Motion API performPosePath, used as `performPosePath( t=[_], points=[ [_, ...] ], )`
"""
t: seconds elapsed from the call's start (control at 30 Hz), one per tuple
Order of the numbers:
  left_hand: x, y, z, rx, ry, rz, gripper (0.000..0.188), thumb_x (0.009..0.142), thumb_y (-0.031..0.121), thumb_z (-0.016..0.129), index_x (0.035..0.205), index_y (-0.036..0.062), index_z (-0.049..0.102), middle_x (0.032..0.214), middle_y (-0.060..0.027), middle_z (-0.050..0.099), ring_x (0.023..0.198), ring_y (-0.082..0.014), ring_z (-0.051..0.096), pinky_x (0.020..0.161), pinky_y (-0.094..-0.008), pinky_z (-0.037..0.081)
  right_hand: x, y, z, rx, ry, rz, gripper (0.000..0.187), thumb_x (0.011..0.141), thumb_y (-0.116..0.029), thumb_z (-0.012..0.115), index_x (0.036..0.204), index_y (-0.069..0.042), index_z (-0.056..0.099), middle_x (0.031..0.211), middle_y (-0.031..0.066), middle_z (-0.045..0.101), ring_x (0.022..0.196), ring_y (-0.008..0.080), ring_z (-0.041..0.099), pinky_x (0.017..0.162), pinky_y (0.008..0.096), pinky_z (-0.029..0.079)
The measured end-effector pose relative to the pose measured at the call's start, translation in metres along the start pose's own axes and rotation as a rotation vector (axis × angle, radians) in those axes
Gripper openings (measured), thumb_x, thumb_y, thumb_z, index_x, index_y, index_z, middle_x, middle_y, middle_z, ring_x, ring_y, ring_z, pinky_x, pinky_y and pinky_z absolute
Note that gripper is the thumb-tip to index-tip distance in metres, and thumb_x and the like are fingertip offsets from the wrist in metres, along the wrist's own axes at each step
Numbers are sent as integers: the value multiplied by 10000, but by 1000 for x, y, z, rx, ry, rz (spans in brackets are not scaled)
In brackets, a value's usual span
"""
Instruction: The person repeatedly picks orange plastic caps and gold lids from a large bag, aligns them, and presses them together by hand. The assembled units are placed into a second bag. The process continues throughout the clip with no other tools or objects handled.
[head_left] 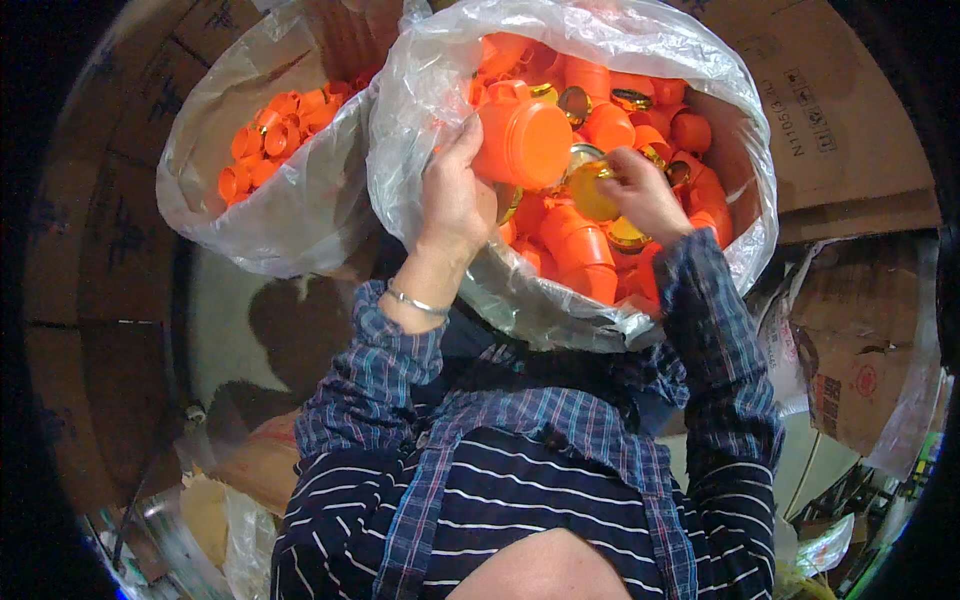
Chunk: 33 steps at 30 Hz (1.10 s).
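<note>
Orange cup (535, 145) is gripped by the left hand (455, 195) and a gold lid (594, 191) pinched by the right hand (645, 195), both held above a plastic bag (405, 125), presumably so dropped pieces are caught.

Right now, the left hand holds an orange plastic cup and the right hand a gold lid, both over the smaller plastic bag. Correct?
No, not the smaller plastic bag: the head view shows the left hand with its orange plastic cup and the right hand with its gold lid over the larger plastic bag.
</note>
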<state>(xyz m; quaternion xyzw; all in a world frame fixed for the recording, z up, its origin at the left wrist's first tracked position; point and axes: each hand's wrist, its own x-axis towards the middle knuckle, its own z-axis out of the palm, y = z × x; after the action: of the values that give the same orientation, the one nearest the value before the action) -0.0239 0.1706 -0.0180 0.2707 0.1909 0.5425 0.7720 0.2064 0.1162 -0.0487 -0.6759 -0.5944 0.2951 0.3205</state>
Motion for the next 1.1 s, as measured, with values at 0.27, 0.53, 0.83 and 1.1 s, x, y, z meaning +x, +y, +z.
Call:
performPosePath(
  t=[0.27, 0.53, 0.83, 1.1],
  points=[
    [-36, -28, 38, -162, -81, -269, 440, 1078, 288, 426, 1387, -21, 481, 1397, -139, 558, 1277, -255, 554, 1106, -440, 426, -66, -53, -12, 484, 333, -183, 296, 1026, -117, 526, 1292, 2, 580, 1229, 83, 644, 1130, 185, 628, 985, 297, 477],
    [-78, -40, 55, 113, -8, 11, 370, 1070, 275, 462, 1318, 9, 534, 1286, -110, 608, 1193, -218, 595, 1058, -377, 456, -100, -92, 38, 434, 612, -351, 414, 1033, -180, 509, 1377, 47, 472, 1347, 177, 525, 1264, 251, 494, 1094, 351, 366],
    [-76, -32, 48, 208, -151, -201, 381, 1083, 274, 414, 1335, 12, 527, 1278, -100, 609, 1173, -200, 604, 1008, -349, 489, -99, -69, 45, -172, 798, -598, 561, 820, -142, 651, 1326, 60, 514, 1266, 249, 562, 1192, 410, 525, 1050, 469, 397],
    [-81, -44, 38, 446, -300, -2, 417, 1095, 308, 402, 1320, -13, 541, 1247, -67, 617, 1176, -134, 571, 1023, -300, 459, -90, -71, 44, 387, 620, -272, 329, 967, -156, 542, 1235, 30, 586, 1269, 217, 568, 1181, 306, 549, 1007, 379, 432]
  ],
)
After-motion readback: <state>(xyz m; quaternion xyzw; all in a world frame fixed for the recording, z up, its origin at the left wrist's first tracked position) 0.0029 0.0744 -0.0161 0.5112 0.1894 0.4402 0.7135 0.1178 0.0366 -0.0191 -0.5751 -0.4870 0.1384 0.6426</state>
